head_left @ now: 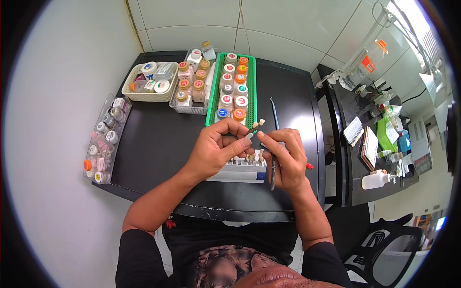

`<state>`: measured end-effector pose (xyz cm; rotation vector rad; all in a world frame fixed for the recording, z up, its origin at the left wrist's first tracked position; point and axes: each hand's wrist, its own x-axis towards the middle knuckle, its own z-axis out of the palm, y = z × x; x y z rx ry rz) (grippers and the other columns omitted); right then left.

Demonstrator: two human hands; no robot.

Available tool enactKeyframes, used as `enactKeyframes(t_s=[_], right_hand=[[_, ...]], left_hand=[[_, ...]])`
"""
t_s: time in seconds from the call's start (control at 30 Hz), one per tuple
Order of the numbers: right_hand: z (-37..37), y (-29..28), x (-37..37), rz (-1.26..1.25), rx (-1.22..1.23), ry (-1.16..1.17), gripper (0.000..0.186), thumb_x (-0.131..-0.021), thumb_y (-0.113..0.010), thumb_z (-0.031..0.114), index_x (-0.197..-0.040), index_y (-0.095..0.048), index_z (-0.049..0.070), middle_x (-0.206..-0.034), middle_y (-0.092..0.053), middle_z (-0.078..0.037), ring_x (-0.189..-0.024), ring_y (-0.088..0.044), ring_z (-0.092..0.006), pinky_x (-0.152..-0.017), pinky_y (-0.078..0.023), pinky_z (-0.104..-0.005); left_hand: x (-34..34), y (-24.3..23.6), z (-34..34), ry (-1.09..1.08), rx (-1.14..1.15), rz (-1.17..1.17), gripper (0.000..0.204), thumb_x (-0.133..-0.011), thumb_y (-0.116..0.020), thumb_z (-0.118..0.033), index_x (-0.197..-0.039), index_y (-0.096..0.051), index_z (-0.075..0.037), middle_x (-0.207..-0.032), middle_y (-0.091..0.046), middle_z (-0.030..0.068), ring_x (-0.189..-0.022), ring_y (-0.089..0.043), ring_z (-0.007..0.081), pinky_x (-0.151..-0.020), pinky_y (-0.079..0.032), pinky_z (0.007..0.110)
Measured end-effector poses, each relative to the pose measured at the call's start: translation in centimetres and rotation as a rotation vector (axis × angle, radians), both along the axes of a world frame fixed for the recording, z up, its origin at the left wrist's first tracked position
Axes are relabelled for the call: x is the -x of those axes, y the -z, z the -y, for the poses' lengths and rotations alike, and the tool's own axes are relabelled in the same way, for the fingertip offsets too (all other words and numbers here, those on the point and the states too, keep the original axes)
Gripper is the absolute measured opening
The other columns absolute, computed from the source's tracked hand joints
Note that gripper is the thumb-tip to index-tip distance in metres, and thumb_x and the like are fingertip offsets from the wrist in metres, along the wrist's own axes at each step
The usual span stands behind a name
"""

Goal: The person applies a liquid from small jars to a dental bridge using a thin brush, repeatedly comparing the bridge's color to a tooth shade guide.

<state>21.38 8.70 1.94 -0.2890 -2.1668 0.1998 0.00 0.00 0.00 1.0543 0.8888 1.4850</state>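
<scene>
My left hand (218, 146) is closed on small tooth-coloured tabs (255, 126) with dark stems, held up above a white rack (230, 171) of similar tabs. My right hand (290, 156) is beside it, fingers closed round a dark metal tool (272, 177) that hangs below the palm; its fingertips are close to the tabs, whether touching I cannot tell. Behind my hands a slim blue-handled tool (274, 111) lies on the black table (153, 153), and a small red object (309, 166) shows right of my right hand, partly hidden.
A green basket (213, 86), grey basket (192, 108) and cream basket (151, 96) of jars stand at the back. A clear tray (110, 120) lines the left edge. A side counter (346, 182) holds notebooks (369, 146) and bottles (374, 181); a chair (382, 254) is below.
</scene>
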Motion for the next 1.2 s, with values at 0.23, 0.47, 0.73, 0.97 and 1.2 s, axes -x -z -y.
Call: enactKeyframes(t_s=[0.23, 0.47, 0.73, 0.97, 1.2], right_hand=[[0.3, 0.1, 0.0, 0.016, 0.031, -0.041, 0.055, -0.076, -0.076, -0.002, -0.131, -0.076, 0.001, -0.107, -0.07, -0.012, -0.093, -0.066, -0.031, -0.084, -0.051, -0.0439], [0.1, 0.6, 0.0, -0.006, 0.103, -0.087, 0.05, -0.078, -0.08, 0.0, -0.129, -0.077, 0.001, -0.104, -0.07, -0.013, -0.093, -0.065, -0.0306, -0.082, -0.051, -0.043], [-0.1, 0.2, -0.2, 0.009, 0.092, -0.071, 0.046, -0.075, -0.078, -0.002, -0.12, -0.079, 0.003, -0.099, -0.068, -0.011, -0.088, -0.063, -0.0289, -0.078, -0.048, -0.0415], [-0.2, 0.2, -0.1, -0.015, 0.068, -0.047, 0.041, -0.073, -0.078, -0.003, -0.114, -0.081, 0.004, -0.094, -0.067, -0.009, -0.085, -0.064, -0.0262, -0.075, -0.047, -0.0395], [-0.3, 0.4, 0.3, -0.03, 0.025, -0.082, 0.043, -0.072, -0.081, -0.002, -0.114, -0.081, 0.004, -0.089, -0.066, -0.005, -0.081, -0.064, -0.0241, -0.073, -0.046, -0.039]], left_hand=[[-0.3, 0.3, -0.2, 0.042, 0.024, 0.045, 0.017, -0.106, -0.074, -0.005, -0.12, -0.067, 0.002, -0.105, -0.074, 0.0056, -0.091, -0.079, 0.014, -0.077, -0.063, 0.026], [-0.8, 0.4, -0.1, 0.082, 0.024, 0.038, 0.017, -0.104, -0.075, -0.002, -0.119, -0.07, 0.003, -0.099, -0.075, 0.0064, -0.087, -0.076, 0.0128, -0.075, -0.062, 0.027], [-0.7, 0.1, -0.2, 0.111, 0.056, -0.041, 0.013, -0.103, -0.076, -0.001, -0.114, -0.069, 0.003, -0.099, -0.073, 0.0047, -0.088, -0.077, 0.0129, -0.076, -0.063, 0.028], [-0.8, 1.1, -0.3, 0.05, 0.044, -0.024, 0.014, -0.102, -0.08, -0.006, -0.11, -0.069, -0.002, -0.104, -0.074, 0.0035, -0.093, -0.076, 0.0121, -0.076, -0.059, 0.026], [-0.4, 1.0, -0.2, 0.069, 0.006, 0.029, 0.008, -0.105, -0.075, -0.008, -0.11, -0.072, -0.003, -0.102, -0.075, 0.0025, -0.089, -0.073, 0.0099, -0.075, -0.058, 0.027]])
